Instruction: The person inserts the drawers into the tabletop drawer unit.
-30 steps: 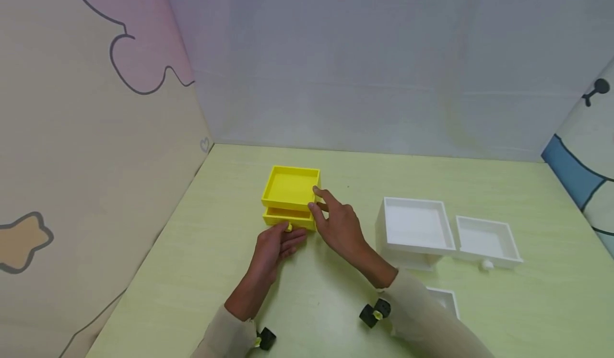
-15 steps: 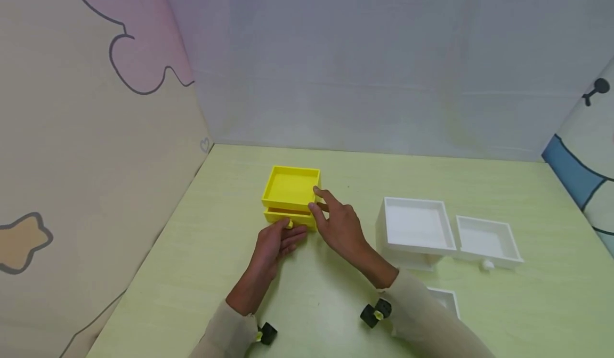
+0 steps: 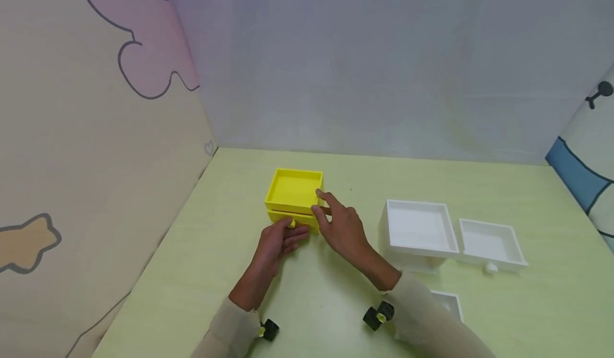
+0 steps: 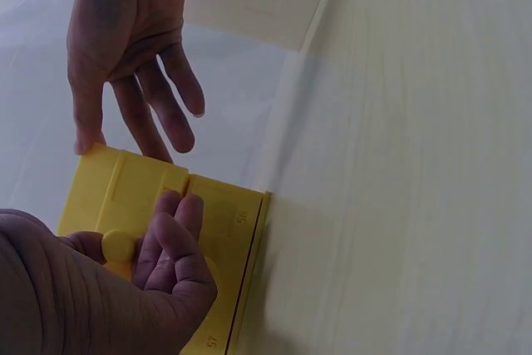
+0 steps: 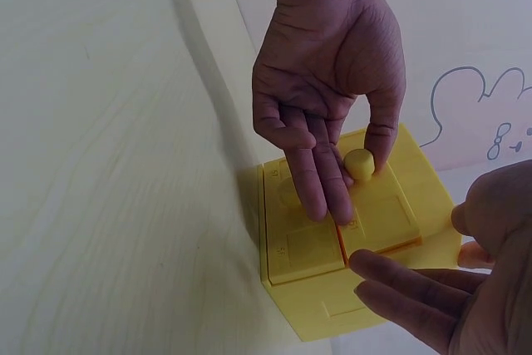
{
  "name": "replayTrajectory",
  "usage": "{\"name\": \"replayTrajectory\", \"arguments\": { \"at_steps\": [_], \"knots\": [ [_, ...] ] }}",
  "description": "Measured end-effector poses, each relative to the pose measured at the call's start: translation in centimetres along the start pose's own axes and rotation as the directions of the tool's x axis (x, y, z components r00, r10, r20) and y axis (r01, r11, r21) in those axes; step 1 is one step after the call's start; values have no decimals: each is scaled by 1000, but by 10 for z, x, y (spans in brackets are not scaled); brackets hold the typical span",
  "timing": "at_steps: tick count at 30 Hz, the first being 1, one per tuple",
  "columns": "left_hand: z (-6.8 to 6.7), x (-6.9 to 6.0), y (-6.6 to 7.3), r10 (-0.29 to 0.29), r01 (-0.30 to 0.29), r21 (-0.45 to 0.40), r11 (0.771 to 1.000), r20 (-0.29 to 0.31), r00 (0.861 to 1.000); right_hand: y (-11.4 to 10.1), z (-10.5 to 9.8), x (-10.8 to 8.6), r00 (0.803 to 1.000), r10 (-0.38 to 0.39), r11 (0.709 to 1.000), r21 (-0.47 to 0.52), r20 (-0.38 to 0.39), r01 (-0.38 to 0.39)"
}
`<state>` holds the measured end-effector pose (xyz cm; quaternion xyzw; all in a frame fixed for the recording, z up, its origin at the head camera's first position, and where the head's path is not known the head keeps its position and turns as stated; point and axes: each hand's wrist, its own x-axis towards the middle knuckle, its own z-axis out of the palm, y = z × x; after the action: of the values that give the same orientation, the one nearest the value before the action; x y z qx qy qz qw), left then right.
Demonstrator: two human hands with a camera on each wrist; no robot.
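In the head view a small yellow drawer box (image 3: 295, 189) stands on the table, a shallow tray-like recess in its top. Its upper drawer (image 3: 278, 217) sits nearly flush, with a thin dark gap under the top rim. My left hand (image 3: 274, 246) pinches this drawer's round knob (image 5: 359, 165) between thumb and index finger, the other fingers extended before the front. Beneath is the lower drawer (image 5: 303, 255), flush, its knob partly behind my fingers. My right hand (image 3: 344, 231) touches the box's right side and top edge with fairly straight, spread fingers.
To the right stands a white drawer cabinet (image 3: 419, 227). A loose white drawer (image 3: 494, 242) with a knob lies beside it, and another white drawer (image 3: 448, 300) is partly hidden behind my right sleeve. Printed fabric walls (image 3: 120, 198) border the table.
The upper yellow drawer has slid inward with my left hand at its knob, narrowing the opening to a thin gap. My right hand stays at the box's side. The head view shifts slightly.
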<state>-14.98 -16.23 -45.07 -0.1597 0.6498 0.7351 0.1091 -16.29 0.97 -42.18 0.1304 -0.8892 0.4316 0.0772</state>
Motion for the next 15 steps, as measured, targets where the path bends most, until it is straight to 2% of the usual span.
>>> {"name": "replayTrajectory", "arguments": {
  "at_steps": [15],
  "knots": [
    [7, 0, 2, -4, 4, -10, 1000, -26, 1000, 2, 0, -1, 1000, -19, 1000, 7, -2, 19]
  ]
}}
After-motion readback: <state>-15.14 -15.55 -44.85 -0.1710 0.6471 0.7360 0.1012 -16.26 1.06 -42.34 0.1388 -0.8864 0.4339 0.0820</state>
